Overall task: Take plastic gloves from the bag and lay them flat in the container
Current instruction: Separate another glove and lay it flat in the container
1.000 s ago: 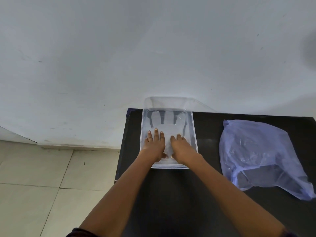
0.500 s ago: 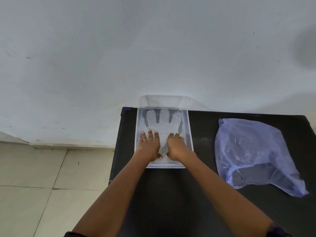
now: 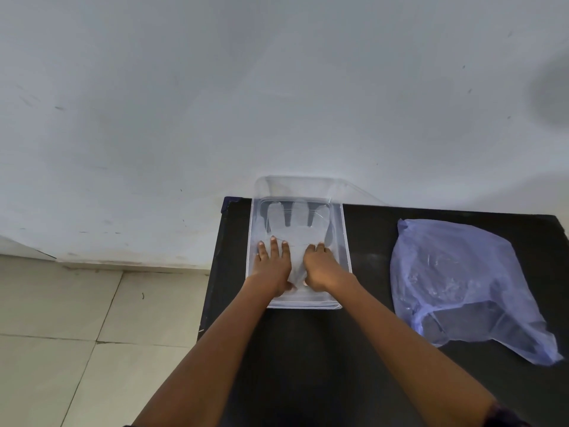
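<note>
A clear plastic container (image 3: 345, 241) stands on the black table (image 3: 308, 349) near its far left corner. Inside it a transparent plastic glove (image 3: 297, 221) lies flat, its fingers pointing away from me. My left hand (image 3: 273, 266) rests palm down on the glove's near left part, fingers spread. My right hand (image 3: 320, 268) presses on the near right part, its fingers bent at the tips. Neither hand grips anything. A crumpled bluish-purple plastic bag (image 3: 462, 285) lies to the right of the container, its opening toward the near side.
The container's clear lid (image 3: 308, 186) leans against the white wall behind it. The table's left edge (image 3: 212, 272) drops to a tiled floor (image 3: 77, 334). Bare black tabletop lies between container and bag and in front of both.
Both hands stay pressed on the glove in the container; the left hand's fingers have spread a little. The view has shifted slightly.
</note>
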